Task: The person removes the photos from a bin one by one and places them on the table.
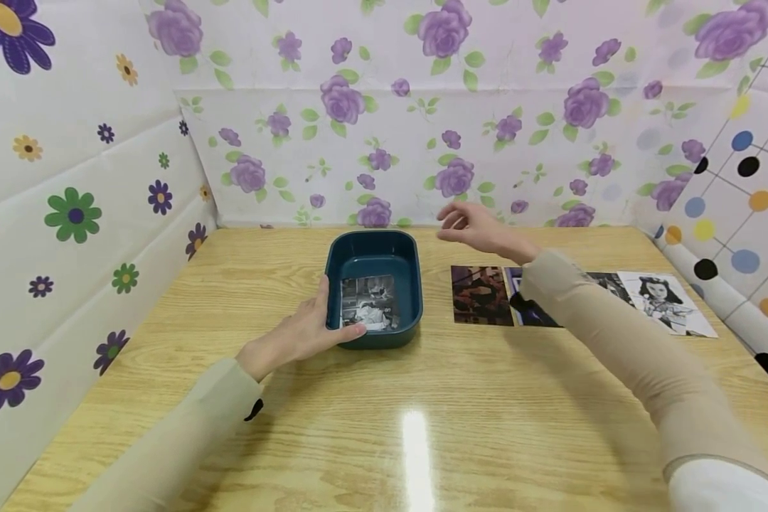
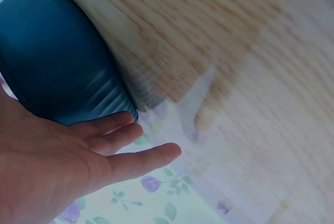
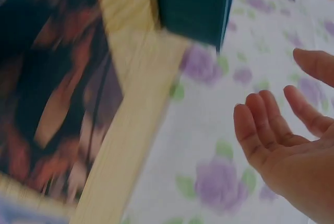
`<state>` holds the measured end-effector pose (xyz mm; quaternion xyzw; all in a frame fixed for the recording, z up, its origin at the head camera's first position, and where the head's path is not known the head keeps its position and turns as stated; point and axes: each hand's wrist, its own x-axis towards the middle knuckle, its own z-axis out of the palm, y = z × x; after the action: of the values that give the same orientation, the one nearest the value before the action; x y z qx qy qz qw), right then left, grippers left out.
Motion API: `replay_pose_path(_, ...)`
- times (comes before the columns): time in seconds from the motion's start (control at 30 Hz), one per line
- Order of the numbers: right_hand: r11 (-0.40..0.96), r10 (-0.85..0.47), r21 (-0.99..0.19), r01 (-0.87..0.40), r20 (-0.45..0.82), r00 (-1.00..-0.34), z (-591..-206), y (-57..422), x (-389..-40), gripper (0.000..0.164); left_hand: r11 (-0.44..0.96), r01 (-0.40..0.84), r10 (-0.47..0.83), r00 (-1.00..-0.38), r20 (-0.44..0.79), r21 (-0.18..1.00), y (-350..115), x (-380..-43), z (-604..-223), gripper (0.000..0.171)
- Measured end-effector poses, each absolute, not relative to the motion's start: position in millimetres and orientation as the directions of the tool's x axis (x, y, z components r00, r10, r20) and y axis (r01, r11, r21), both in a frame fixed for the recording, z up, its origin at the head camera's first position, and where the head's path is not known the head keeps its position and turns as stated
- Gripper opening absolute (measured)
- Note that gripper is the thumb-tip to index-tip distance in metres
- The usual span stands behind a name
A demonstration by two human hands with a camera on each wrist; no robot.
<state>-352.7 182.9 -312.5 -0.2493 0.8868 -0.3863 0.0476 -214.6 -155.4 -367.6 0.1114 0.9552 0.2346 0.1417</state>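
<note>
A dark teal plastic bin [image 1: 409, 284] stands on the table with a black-and-white photo card [image 1: 370, 306] lying inside it. My left hand [image 1: 297, 331] rests against the bin's near left corner, thumb along the front rim and fingers at the left side. In the left wrist view those fingers [image 2: 117, 130] look straight and touch the outer wall. To the right of the bin, my right hand [image 1: 480, 227] hovers with loosely bent fingers and nothing in it. Below and right of that hand lies a dark reddish photo card [image 1: 482, 295], also visible in the right wrist view.
A row of photo cards continues right under my right forearm: a bluish one [image 1: 537, 313], a dark one partly hidden, and a black-and-white portrait [image 1: 662, 302]. Flowered cloth [image 1: 409, 156] hangs behind the wooden table [image 1: 333, 427], with patterned cloth at both sides.
</note>
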Motion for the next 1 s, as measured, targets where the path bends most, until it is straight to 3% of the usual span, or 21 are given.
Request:
replay_pose_path(0.27, 0.497, -0.721, -0.638, -0.588, 0.073, -0.689, -322.5, 107.0, -363.3, 0.044, 0.859, 0.135, 0.279, -0.933, -0.229, 0.494, -158.6, -215.8, -369.1, 0.124)
replay_pose_path(0.5, 0.591, -0.799, -0.476, -0.652, -0.23, -0.556, -330.1, 65.9, -375.1, 0.056, 0.856, 0.147, 0.287, -0.932, -0.22, 0.495, -158.1, -217.4, -369.1, 0.124)
replay_pose_path(0.7, 0.692, -0.704, -0.253, -0.676, -0.443, -0.555, -337.5, 51.5, -384.2, 0.069, 0.846, 0.152, 0.301, -0.928, -0.222, 0.511, -155.2, -217.4, -369.5, 0.124)
replay_pose_path(1.0, 0.699, -0.68, -0.165, -0.696, -0.455, -0.575, -348.2, 38.5, -389.4, 0.081, 0.858, 0.135, 0.273, -0.937, -0.217, 0.496, -159.0, -216.1, -370.0, 0.125)
